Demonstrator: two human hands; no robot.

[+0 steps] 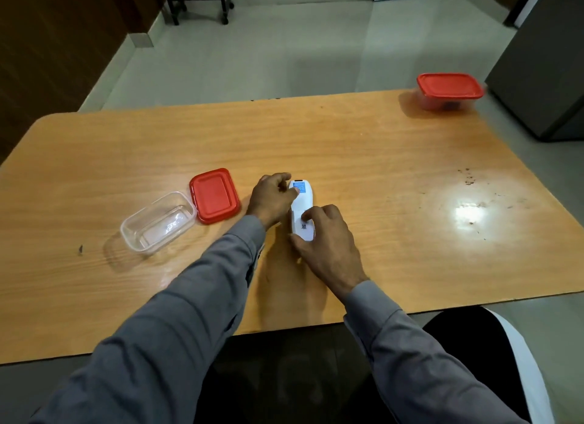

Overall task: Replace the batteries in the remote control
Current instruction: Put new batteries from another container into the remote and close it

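Fingers [308, 215] of the right hand [328, 249] are curled down onto the lower back of the one white remote control [302, 204], their tips pressing beside a small printed code label, while its thumb lies along the remote's near left edge; the hand is neither clenched nor spread, and it steadies the remote against the worktop [379, 177] more than it grips it. Fingers of the left hand [273, 199] are bent in a loose curl at the remote's upper left edge, touching it close to a blue label; whether they pinch anything small cannot be told. One remote is in view, lying face down and lengthwise between the two hands, its far end pointing away from the person. No loose batteries can be made out. Two clear plastic containers are on the worktop: an open, empty one [158, 223] well to the left of the remote, and a closed one [450, 91] with a red lid on top, far off to the remote's right near the worktop's far corner. Two red lids are counted in all: the one on the closed container and a loose red lid [215, 196] lying flat just left of the remote, touching the open container's end and close to the left hand. Grey sleeves [189, 313] cover both forearms.
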